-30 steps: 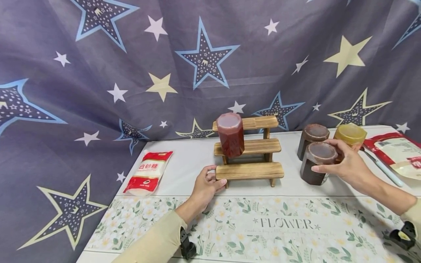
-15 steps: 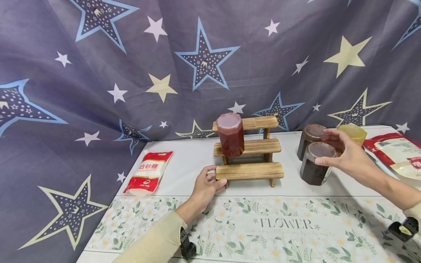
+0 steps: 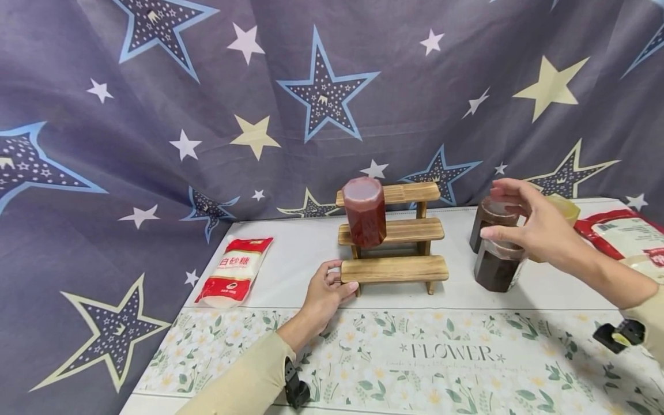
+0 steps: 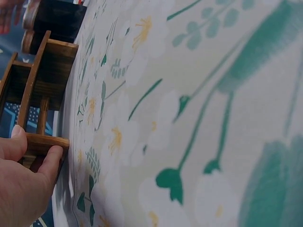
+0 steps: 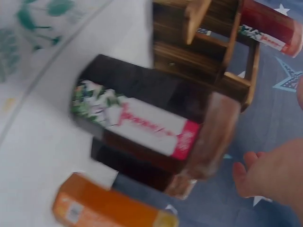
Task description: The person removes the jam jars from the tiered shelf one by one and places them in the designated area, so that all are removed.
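My left hand (image 3: 321, 294) grips the left end of the lowest step of a three-tier wooden stand (image 3: 394, 270), thumb and fingers pinching it in the left wrist view. A red jar (image 3: 365, 216) stands upright at the left of the middle step. Over at the right, my right hand (image 3: 544, 227) hovers above two dark jars, fingers bent and spread, holding nothing. The right wrist view has a gap between this hand and the lid of the nearer dark jar (image 5: 142, 113). Behind it stands the other dark jar (image 3: 479, 227). An orange jar with a yellow lid (image 5: 104, 203) is partly hidden by my hand in the head view.
A red and white sugar bag (image 3: 233, 274) lies on the left of the white table. At far right lies another red and white packet (image 3: 627, 230). A floral mat (image 3: 441, 357) covers the table front, and a starry curtain (image 3: 207, 115) hangs behind.
My right hand has come off the nearer dark jar, drawn back a little, then risen up and left above both dark jars. The left hand and stand have stayed put.
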